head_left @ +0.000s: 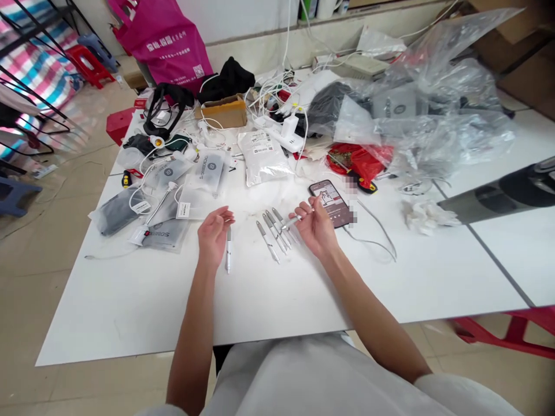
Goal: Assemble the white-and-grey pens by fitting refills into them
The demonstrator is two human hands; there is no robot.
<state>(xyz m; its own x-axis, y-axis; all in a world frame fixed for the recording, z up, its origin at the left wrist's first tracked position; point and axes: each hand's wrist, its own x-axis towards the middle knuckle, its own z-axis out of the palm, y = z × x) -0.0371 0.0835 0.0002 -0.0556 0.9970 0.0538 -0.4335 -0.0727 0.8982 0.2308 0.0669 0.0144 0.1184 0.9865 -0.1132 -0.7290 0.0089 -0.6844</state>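
Observation:
My right hand [315, 226] is closed around a silver-grey pen [291, 222], whose end sticks out to the left of the fingers. Under and beside that pen, several similar white and grey pens [268, 238] lie side by side on the white table [277, 300]. My left hand [213, 234] hovers with its fingers loosely curved and a little apart, and nothing shows in them. Close to its fingers, a single pen [228, 254] lies on the table, pointing toward my body. Just behind my right hand is a phone [336, 202] with its screen lit.
Packaged items in clear sleeves [162, 231] lie at left. A white plastic package [264, 157], a power strip [284, 136] and tangled cables fill the back. On the right are clear plastic bags [451, 127], crumpled tissue [427, 215] and a dark tumbler [498, 195].

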